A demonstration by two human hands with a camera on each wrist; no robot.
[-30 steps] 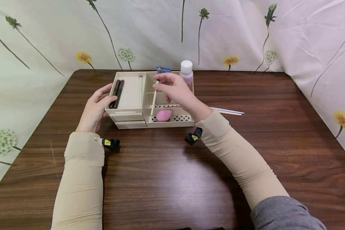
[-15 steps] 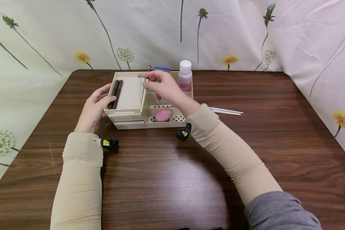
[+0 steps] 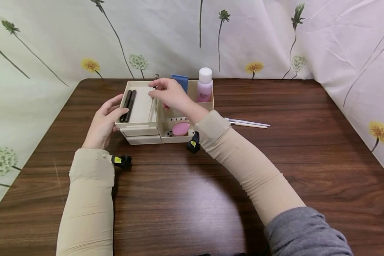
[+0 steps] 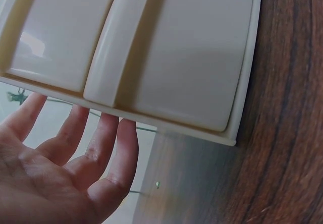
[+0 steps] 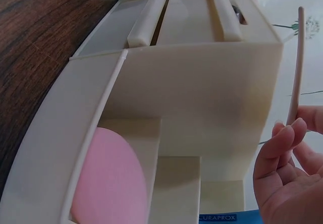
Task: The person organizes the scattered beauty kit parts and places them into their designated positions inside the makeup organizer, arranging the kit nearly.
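A cream makeup organizer (image 3: 143,139) with two front drawers stands toward the back of the table. My left hand (image 3: 104,121) holds its left side, thumb over the rim by two black pens (image 3: 132,103); in the left wrist view, the curved fingers (image 4: 128,148) lie along the wall. Above the top tray, my right hand (image 3: 171,93) pinches a thin makeup brush by its pale handle (image 5: 300,57), bristles (image 3: 156,76) toward the back. A second pale brush in the tray is mostly covered by this hand and handle.
The organizer's right compartments hold a pink makeup sponge (image 3: 180,129), a blue packet (image 3: 183,82) and a white-capped bottle of lilac liquid (image 3: 204,89). Two more thin brushes (image 3: 249,124) lie on the table to its right. A flower-print cloth (image 3: 179,35) hangs behind the table.
My right hand has carried the brush leftward from over the right compartments to above the top tray. My left hand keeps its hold on the organizer's side.
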